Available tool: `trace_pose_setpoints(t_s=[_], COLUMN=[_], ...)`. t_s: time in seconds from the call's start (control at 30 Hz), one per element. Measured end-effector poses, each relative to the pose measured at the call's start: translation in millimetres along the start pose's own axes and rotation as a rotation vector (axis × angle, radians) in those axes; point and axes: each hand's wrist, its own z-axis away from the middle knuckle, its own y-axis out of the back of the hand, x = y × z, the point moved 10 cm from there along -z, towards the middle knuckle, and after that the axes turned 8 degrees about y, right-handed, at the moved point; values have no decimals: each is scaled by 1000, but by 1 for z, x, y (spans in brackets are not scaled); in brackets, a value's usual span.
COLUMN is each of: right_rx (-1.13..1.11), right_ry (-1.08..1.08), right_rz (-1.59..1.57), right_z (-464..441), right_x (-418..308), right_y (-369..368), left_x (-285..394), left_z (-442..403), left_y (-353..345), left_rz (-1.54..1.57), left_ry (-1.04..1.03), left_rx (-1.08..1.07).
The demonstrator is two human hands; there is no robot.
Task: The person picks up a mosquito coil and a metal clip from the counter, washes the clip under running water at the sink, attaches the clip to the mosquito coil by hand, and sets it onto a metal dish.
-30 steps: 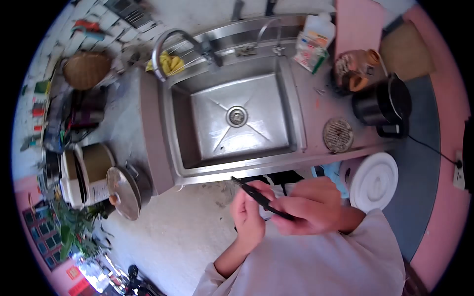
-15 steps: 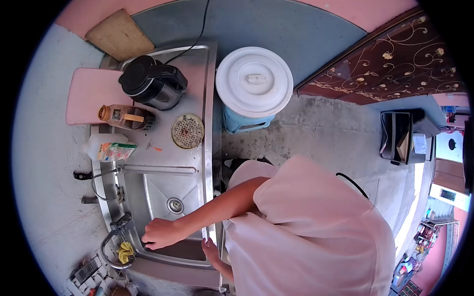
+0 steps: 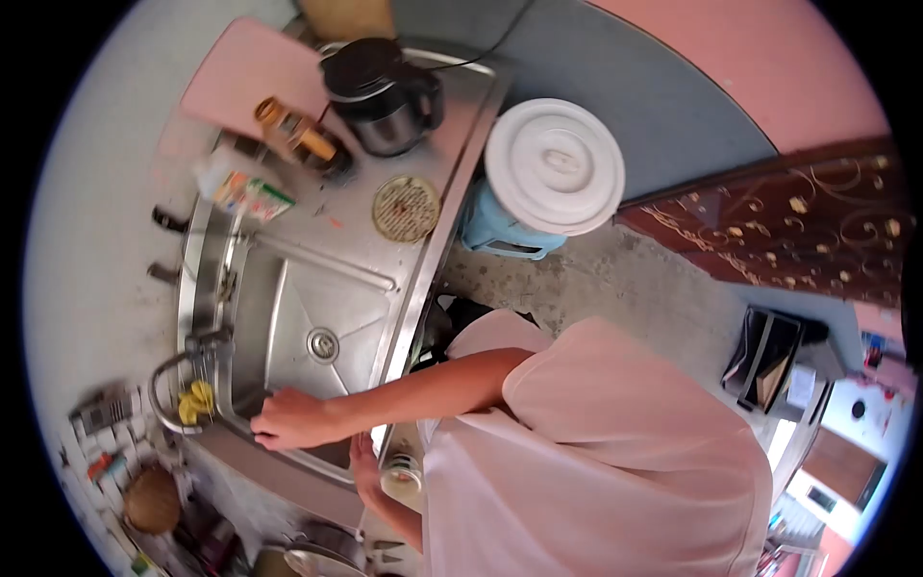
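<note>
My right hand (image 3: 293, 420) is closed in a fist over the lower end of the steel sink (image 3: 322, 293), close to its back rim. Whatever its fingers may hold is hidden. My left hand (image 3: 363, 464) is at the front rim of the same end, fingers stretched out, partly behind my right forearm. Past my right hand stands the faucet (image 3: 165, 385), with a yellow cloth (image 3: 197, 399) beside it. The sink's drain (image 3: 323, 343) shows on the other side of my right arm.
On the drainboard are a black kettle (image 3: 380, 106), a brown bottle (image 3: 303, 139), a white bag (image 3: 245, 188) and a round perforated plate (image 3: 407, 209). A lidded blue bucket (image 3: 514, 231) stands beside the counter. Pots (image 3: 322, 558) and a basket (image 3: 152, 498) lie below.
The view has turned and shifted, so the counter appears tilted and more pots show at the bottom. My left hand reaches further in at the sink's rim; my right hand stays closed.
</note>
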Motion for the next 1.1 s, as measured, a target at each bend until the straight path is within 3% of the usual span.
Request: trace_pose_setpoints(t_s=[0.03,0.1,0.27,0.47,0.6,0.87,0.97,1.1], right_rx=[-82,-120,-194,-189,-185,-179,-239,-264], right_ry=[-47,-67,-51,17,30,53,11,2], right_rz=[-31,-32,24,82,98,64,73,-9], right_z=[0,0,4,0,-5,-14,-13,-9], right_x=[0,2,11,20,22,27,28,29], right_y=[-6,-17,-41,-63,-65,-55,-53,-51], left_x=[13,23,33,4,7,45,65,97], left_z=[5,18,56,44,43,37,34,48], left_y=[7,28,44,39,44,50,43,43], left_rz=[-45,105,523,607,570,719,785,828], left_ry=[-168,-247,-163,-16,-25,-181,-343,-391], left_rx=[56,195,365,359,373,343,218,271])
